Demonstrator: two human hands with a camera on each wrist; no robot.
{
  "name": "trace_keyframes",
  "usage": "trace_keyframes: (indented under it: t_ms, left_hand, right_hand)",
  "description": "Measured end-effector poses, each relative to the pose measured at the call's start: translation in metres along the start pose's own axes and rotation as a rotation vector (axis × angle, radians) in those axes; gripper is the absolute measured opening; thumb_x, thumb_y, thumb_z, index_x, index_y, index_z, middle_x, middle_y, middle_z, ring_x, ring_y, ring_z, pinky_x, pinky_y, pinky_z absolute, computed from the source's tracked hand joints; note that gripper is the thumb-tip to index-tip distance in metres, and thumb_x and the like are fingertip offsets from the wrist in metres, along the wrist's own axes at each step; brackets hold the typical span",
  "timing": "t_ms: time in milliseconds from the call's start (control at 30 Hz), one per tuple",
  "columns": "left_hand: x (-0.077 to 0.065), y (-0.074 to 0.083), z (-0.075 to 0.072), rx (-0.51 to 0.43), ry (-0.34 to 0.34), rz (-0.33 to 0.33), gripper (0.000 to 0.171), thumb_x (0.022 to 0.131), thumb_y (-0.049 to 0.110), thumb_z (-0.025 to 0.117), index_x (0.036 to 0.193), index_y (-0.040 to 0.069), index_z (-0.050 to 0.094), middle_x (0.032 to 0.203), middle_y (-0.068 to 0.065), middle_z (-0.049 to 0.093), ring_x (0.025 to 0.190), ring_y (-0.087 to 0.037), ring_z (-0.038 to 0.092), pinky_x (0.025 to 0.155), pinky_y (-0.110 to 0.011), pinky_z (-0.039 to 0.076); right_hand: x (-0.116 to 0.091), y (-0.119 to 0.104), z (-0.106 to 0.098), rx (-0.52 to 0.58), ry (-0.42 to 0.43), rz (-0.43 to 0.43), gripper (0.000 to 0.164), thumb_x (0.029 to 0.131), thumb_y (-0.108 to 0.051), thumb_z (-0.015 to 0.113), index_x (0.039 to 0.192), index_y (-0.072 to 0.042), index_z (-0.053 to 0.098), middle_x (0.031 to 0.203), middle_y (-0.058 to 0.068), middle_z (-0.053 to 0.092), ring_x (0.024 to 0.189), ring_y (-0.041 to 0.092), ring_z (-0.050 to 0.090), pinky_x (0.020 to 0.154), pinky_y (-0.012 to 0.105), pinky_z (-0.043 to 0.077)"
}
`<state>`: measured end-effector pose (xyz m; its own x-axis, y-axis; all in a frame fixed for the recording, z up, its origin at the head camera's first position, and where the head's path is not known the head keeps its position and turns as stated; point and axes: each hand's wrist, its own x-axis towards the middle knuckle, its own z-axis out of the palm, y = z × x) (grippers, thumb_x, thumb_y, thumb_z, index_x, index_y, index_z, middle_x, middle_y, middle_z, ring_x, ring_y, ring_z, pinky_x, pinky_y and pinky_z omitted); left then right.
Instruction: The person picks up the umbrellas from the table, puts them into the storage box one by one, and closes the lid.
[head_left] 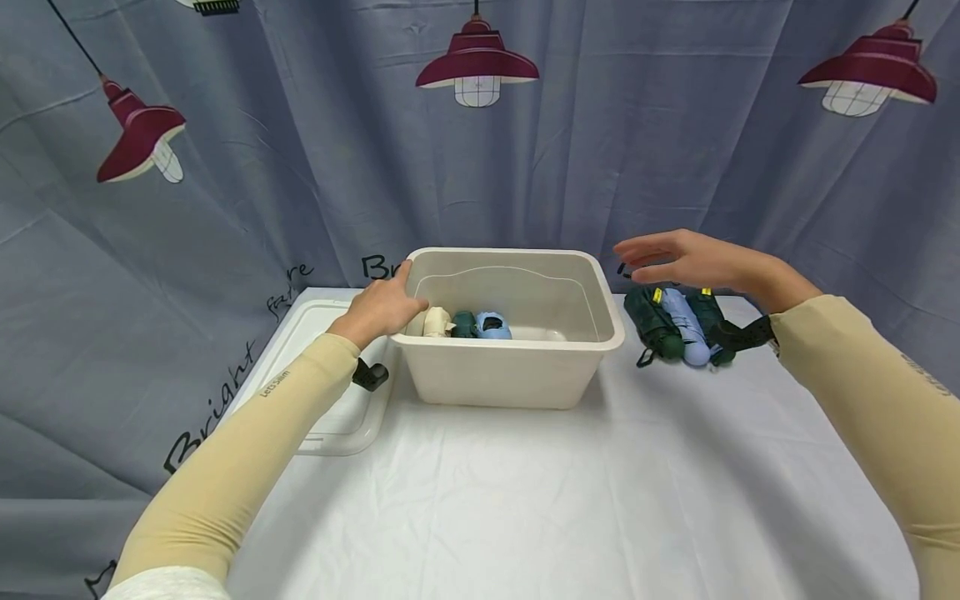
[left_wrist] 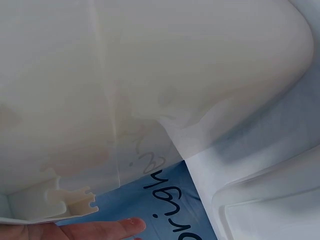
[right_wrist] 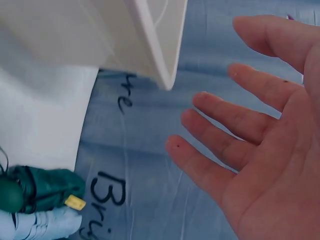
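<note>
A white plastic storage bin [head_left: 502, 371] stands on the table. My left hand [head_left: 381, 310] grips its left rim, thumb over the inside; one finger [left_wrist: 105, 229] shows straight below the rim in the left wrist view. Inside the bin lie a cream bundle [head_left: 437, 322], a dark green one [head_left: 464, 325] and a light blue one [head_left: 494, 326], seemingly folded umbrellas. My right hand [head_left: 693, 257] hovers empty right of the bin, fingers spread in the right wrist view. Below it, green [head_left: 654, 321] and blue [head_left: 686, 325] folded umbrellas with yellow tags lie side by side, partly hidden by the wrist strap.
A white bin lid [head_left: 348, 425] lies flat on the table left of the bin, partly under my left arm. White cloth covers the table [head_left: 510, 500]. A grey-blue curtain [head_left: 337, 150] printed with red lamps hangs right behind the table.
</note>
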<state>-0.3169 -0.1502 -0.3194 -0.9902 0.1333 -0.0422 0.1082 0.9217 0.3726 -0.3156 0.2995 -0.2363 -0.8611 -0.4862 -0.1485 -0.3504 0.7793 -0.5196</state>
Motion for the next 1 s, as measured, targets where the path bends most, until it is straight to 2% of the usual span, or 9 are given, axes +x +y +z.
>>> trace_keyframes:
  t_ms: [233, 400, 600, 767, 1000]
  left_hand:
    - [0.000, 0.000, -0.001, -0.003, -0.004, -0.007, 0.089, 0.093, 0.046, 0.051, 0.164, 0.017, 0.004, 0.146, -0.027, 0.051, 0.123, -0.040, 0.057, 0.096, -0.054, 0.046]
    - [0.000, 0.000, -0.001, -0.009, -0.003, -0.006, 0.089, 0.094, 0.046, 0.051, 0.164, 0.017, 0.005, 0.146, -0.027, 0.050, 0.122, -0.040, 0.057, 0.096, -0.053, 0.046]
    - [0.001, -0.001, 0.000, -0.009, -0.006, 0.001, 0.089, 0.093, 0.046, 0.050, 0.164, 0.018, 0.004, 0.147, -0.026, 0.050, 0.125, -0.040, 0.056, 0.097, -0.053, 0.045]
    - [0.001, -0.001, -0.001, -0.010, -0.001, 0.003, 0.089, 0.093, 0.047, 0.050, 0.164, 0.018, 0.004, 0.146, -0.026, 0.050, 0.123, -0.040, 0.057, 0.096, -0.053, 0.046]
    - [0.002, -0.001, 0.000, -0.019, -0.018, -0.010, 0.090, 0.093, 0.048, 0.049, 0.164, 0.020, 0.003, 0.146, -0.026, 0.050, 0.121, -0.038, 0.058, 0.094, -0.052, 0.046]
  right_hand:
    - [-0.008, 0.027, -0.004, 0.021, 0.042, 0.040, 0.062, 0.102, -0.035, 0.057, 0.156, -0.015, 0.036, 0.154, 0.020, 0.044, 0.138, 0.042, 0.045, 0.104, 0.067, 0.039]
    - [-0.010, 0.052, -0.001, 0.028, 0.040, 0.058, 0.060, 0.104, -0.031, 0.055, 0.157, -0.012, 0.035, 0.153, 0.023, 0.043, 0.137, 0.043, 0.046, 0.103, 0.063, 0.043]
    - [-0.010, 0.078, 0.004, 0.052, 0.048, 0.116, 0.062, 0.105, -0.035, 0.053, 0.157, -0.010, 0.032, 0.153, 0.026, 0.042, 0.133, 0.042, 0.050, 0.104, 0.057, 0.045]
    - [-0.011, 0.099, 0.009, 0.073, 0.078, 0.166, 0.066, 0.104, -0.040, 0.052, 0.157, -0.006, 0.032, 0.152, 0.029, 0.042, 0.132, 0.044, 0.049, 0.104, 0.058, 0.044]
    - [-0.016, 0.134, 0.020, 0.118, 0.090, 0.237, 0.070, 0.104, -0.044, 0.051, 0.156, -0.003, 0.029, 0.153, 0.033, 0.036, 0.134, 0.048, 0.043, 0.105, 0.062, 0.041]
